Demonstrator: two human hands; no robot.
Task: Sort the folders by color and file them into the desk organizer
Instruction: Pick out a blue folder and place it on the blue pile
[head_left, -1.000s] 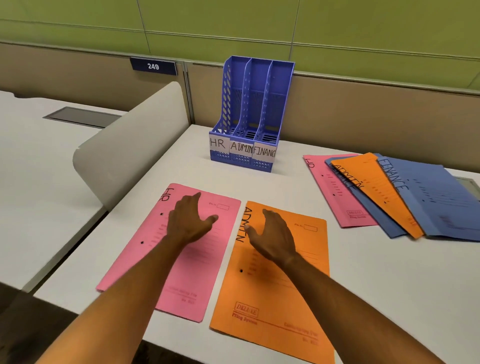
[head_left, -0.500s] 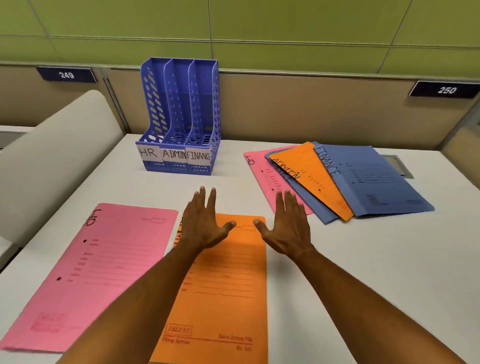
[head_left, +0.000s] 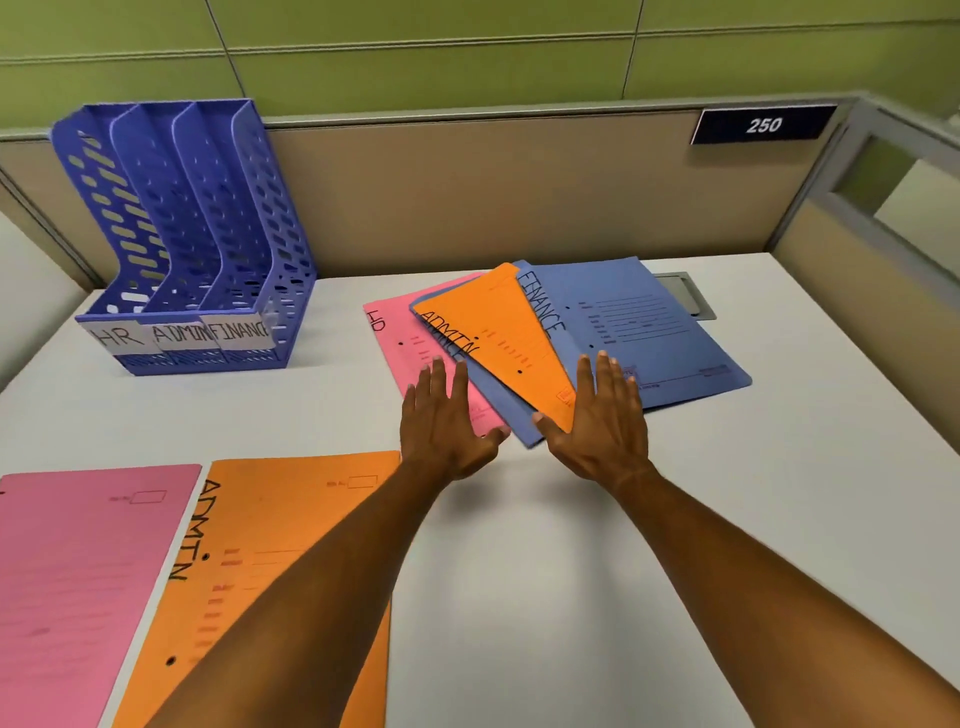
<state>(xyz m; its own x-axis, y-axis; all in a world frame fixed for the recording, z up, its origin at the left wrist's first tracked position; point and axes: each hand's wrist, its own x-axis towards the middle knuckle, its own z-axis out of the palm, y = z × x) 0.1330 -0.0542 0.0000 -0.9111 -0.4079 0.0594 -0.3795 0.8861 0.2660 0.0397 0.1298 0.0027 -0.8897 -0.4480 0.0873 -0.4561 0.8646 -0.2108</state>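
Observation:
A blue three-slot desk organizer (head_left: 208, 249), labelled HR, ADMIN and FINANCE, stands empty at the back left. Near me lie a pink HR folder (head_left: 78, 587) and an orange ADMIN folder (head_left: 291, 525), side by side. A fanned pile sits at centre right: a pink folder (head_left: 400, 343), a blue folder (head_left: 493, 405) under an orange ADMIN folder (head_left: 511, 338), and a blue FINANCE folder (head_left: 639, 327). My left hand (head_left: 447, 421) is flat, fingers straight, over the pile's pink folder. My right hand (head_left: 602, 415) is flat over the orange and blue folders' near corners. Neither hand holds anything.
The white desk (head_left: 519, 571) is walled by beige partition panels (head_left: 493, 192) at the back and right. A grey cable hatch (head_left: 685, 296) sits behind the pile. A sign reading 250 (head_left: 763, 124) hangs on the partition.
Both hands left the near pink and orange folders and reached forward and right to the fanned pile. My view swung right with them.

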